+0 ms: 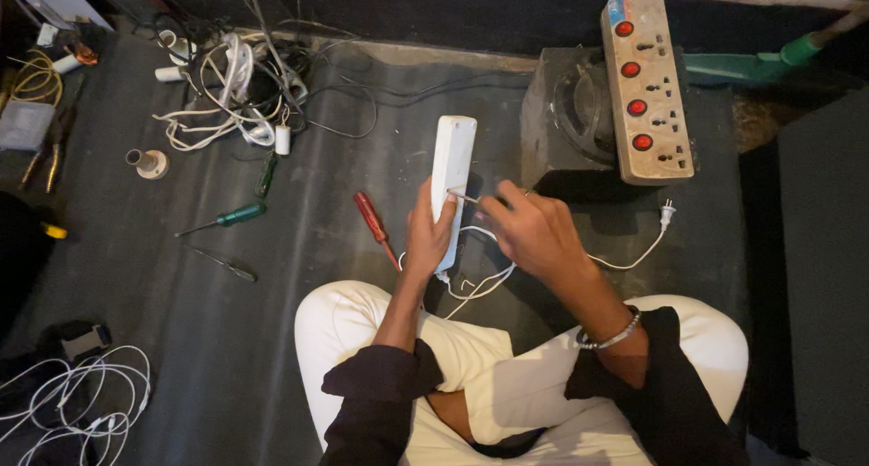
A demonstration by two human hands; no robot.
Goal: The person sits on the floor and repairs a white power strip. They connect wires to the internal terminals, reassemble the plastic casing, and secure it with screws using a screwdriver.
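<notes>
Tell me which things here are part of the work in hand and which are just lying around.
In hand:
left hand holding the white power strip
right hand with a thin tool at the strip
the strip's white cord

Lying about:
red screwdriver
green screwdriver
beige power strip on a dark box
tangled white cables

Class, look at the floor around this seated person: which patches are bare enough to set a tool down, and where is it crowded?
Bare mat lies between the green screwdriver and the person's knee, and between the white power strip and the tangled cables. It is crowded at the cables, by the hands, and near the black box.
</notes>
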